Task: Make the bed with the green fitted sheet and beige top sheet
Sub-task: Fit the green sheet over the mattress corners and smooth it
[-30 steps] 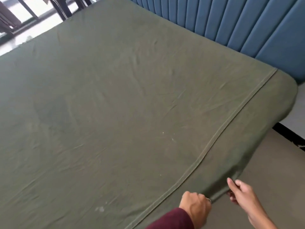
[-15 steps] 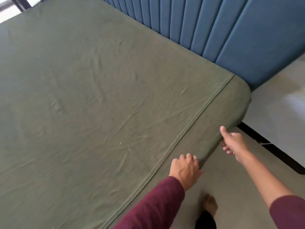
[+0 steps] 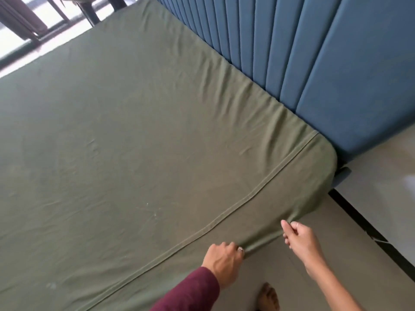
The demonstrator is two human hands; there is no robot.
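Gripping the hanging side edge of the olive-green cotton fitted sheet [image 3: 139, 135], the left hand [image 3: 224, 261] — knuckles up, a ring on one finger, dark red sleeve [image 3: 190, 290] behind it — has its fingers curled into the fabric just below the stitched seam [image 3: 253, 194]. Just beside it, nearer the rounded bed corner, the right hand [image 3: 301, 239] pinches the same edge between thumb and fingers, so the cloth pulls taut between the two. That sheet lies spread over the whole mattress, lightly wrinkled, its far edge against the blue channel-padded headboard [image 3: 325, 70] — a bare foot [image 3: 269, 297] stands on the grey floor [image 3: 325, 254] below.
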